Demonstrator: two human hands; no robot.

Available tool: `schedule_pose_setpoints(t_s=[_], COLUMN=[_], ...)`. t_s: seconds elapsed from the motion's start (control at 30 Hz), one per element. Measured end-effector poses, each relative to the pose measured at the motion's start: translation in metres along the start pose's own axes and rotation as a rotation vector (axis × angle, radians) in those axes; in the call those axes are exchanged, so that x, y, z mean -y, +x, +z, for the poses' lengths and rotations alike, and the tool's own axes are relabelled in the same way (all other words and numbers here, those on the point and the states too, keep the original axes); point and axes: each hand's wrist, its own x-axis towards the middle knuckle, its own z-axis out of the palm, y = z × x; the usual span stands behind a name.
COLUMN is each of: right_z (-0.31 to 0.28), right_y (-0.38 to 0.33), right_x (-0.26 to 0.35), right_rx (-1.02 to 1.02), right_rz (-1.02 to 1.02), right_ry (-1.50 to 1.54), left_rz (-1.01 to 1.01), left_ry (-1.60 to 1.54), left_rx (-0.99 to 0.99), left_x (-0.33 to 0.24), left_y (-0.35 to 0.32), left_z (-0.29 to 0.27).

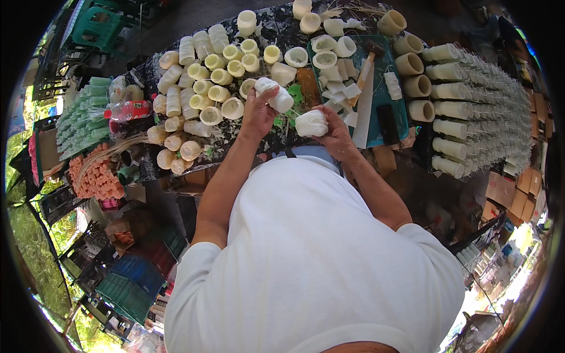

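My left hand [257, 115] is closed round a white wax candle [281, 100] with a bulging, ridged side, tilted with one end toward the right. My right hand [338, 135] grips a second, squat white wax piece [312, 123] by its right side, its surface lumpy. The two pieces are close together but apart, above the near edge of the cluttered work table. Behind them, a pale wax cup [283, 73] lies on the table by some green leaves [295, 93]. Many yellowish hollow wax cups [221, 77] stand to the left of my hands.
On the right, a green tray [382, 65] carries wax blocks [335, 88], a long blade [361, 120], a hammer [372, 52] and a dark cylinder [387, 125]. Tan hollow cylinders [417, 86] and rows of white candles [452, 109] stand beyond. A red-labelled bottle [128, 111] lies left.
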Motion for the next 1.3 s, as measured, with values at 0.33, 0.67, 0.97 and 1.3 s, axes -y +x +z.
schedule_pose_setpoints(t_s=[0.33,0.67,0.97,1.3], right_z=[-0.005,-0.004,-0.012,0.016], right_y=[0.018,0.022,0.062,0.059], right_x=[0.007,0.007,-0.054,-0.039], right_rx=[0.292,0.230,0.027,0.108], right_rz=[0.219,0.298,0.498,0.522], right_ry=[0.751,0.468,0.116,0.041], left_rz=[0.468,0.737,0.118,0.120], left_ry=[0.235,1.019,0.216,1.523], left_rx=[0.075,-0.065,-0.258,-0.603], left_x=[-0.025,-0.046,-0.034,0.048], left_y=[-0.025,-0.066,-0.085,-0.067], left_z=[0.014,-0.015,-0.115,-0.198])
